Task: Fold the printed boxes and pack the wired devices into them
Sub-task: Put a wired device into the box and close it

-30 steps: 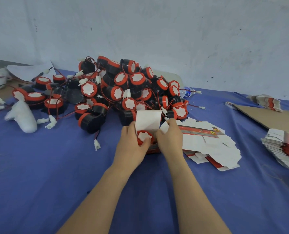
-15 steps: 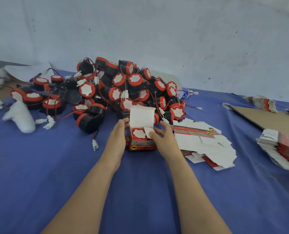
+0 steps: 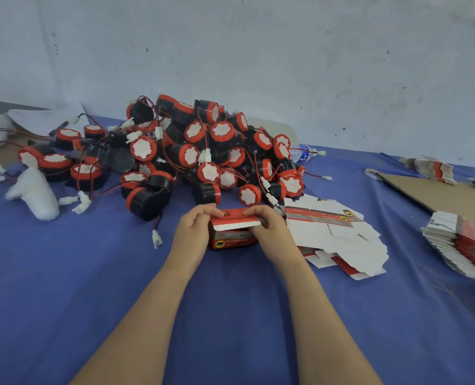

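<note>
A small red printed box (image 3: 233, 240) stands on the blue cloth in front of me, its lid folded down over the top with the white tuck flap at the front edge. My left hand (image 3: 193, 232) grips the box's left side, fingers curled over the lid. My right hand (image 3: 269, 229) holds the right side, fingers on the lid and flap. The device inside is hidden. Behind the box lies a big heap of black-and-red wired devices (image 3: 203, 154) with white connectors.
Flat unfolded box blanks (image 3: 333, 232) lie just right of my hands. A taller stack of blanks (image 3: 464, 245) sits at the right edge, with brown cardboard (image 3: 436, 195) behind it. White foam pieces (image 3: 36, 190) lie at the left. A wall closes the back.
The white lid, upright before with the device visible inside, has been folded down over the box. Both hands moved onto the lid.
</note>
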Demonstrator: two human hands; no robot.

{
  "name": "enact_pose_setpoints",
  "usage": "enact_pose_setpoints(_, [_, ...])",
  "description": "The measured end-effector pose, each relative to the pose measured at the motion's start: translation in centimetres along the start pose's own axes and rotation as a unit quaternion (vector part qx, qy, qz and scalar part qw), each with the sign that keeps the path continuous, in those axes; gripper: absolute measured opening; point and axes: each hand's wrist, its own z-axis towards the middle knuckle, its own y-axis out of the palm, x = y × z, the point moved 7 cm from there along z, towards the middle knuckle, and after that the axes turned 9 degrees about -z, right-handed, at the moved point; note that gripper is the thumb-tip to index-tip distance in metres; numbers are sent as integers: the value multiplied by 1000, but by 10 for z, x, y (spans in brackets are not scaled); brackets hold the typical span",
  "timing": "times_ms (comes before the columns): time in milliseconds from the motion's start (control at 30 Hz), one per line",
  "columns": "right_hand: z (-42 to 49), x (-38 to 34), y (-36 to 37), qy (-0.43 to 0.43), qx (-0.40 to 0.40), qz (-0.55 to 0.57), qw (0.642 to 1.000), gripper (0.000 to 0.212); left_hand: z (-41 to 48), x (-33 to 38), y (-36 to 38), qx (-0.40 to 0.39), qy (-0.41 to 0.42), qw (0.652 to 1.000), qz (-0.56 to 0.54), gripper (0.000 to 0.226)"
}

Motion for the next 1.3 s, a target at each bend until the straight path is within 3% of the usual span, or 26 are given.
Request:
enact_pose_setpoints(100, [-2,5,1,21,-27,6,999,22,-2,2,7,-43,40,990,125,10])
enact_pose_setpoints(300, [-5,12,5,48,-120,121,984,33,-3,2,12,-89,88,964,233,34])
enact_pose_setpoints(567, [-5,10,0,39,-71,94,992,22,-5,7,14,-103,118,955,253,37])
enact_pose_setpoints(700, [-3,2,-3,13,-13,-9,1000,15,-6,6,16,-107,122,950,269,31])
enact_pose_setpoints(867, [0,-4,0,14,8,-70,997,23,-8,6,18,-121,115,949,268,35])
enact_pose_setpoints(1100, [-6,2,-1,24,-68,10,997,20,-6,3,19,-154,68,955,245,38])
enact_pose_setpoints(1300, [-4,11,4,100,-48,117,987,24,-9,-4,27,-144,17,964,223,38])
